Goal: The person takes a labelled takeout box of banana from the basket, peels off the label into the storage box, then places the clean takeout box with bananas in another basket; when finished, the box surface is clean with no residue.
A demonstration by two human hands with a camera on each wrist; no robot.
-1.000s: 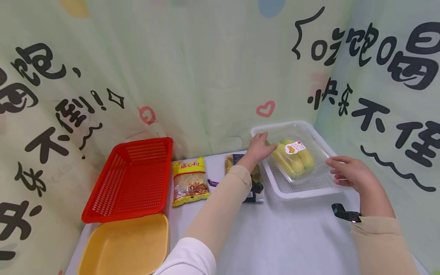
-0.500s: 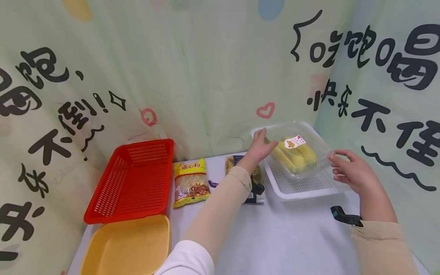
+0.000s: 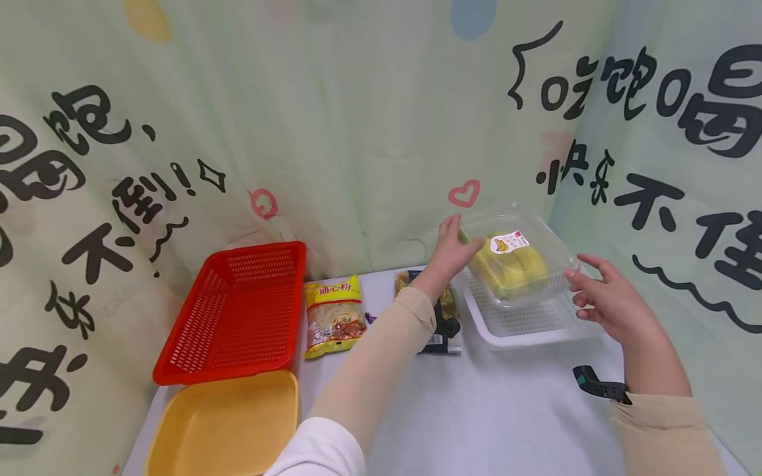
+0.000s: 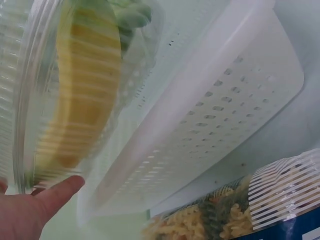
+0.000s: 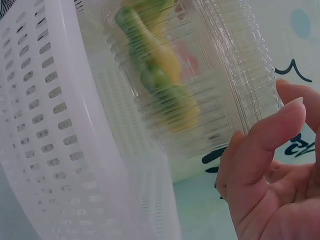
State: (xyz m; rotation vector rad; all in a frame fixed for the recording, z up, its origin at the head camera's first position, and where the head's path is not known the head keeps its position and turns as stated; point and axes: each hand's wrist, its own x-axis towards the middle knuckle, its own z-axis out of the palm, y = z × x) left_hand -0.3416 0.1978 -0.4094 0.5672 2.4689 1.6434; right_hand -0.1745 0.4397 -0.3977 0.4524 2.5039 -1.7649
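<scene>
Bananas lie inside a clear plastic box (image 3: 516, 262) with a white and red label on its lid, and this box is held over the white basket (image 3: 538, 338). On its left edge my left hand (image 3: 450, 254) has a grip, with the thumb low on the side in the left wrist view. My right hand (image 3: 613, 301) pinches the right edge between thumb and fingers. The green stem end of the bananas (image 5: 160, 82) shows through the ribbed plastic in the right wrist view. Beneath the box, the basket's perforated floor shows at the front.
Left of the basket lies a bag of spiral pasta (image 4: 225, 215), partly hidden by my left arm. A yellow bag of macaroni (image 3: 335, 317) lies further left. A red basket (image 3: 238, 311) and a yellow tub (image 3: 229, 413) stand at the left. Curtains hang behind.
The box of bananas has risen a little out of the white basket, its front edge coming up. Both hands have gone up with it.
</scene>
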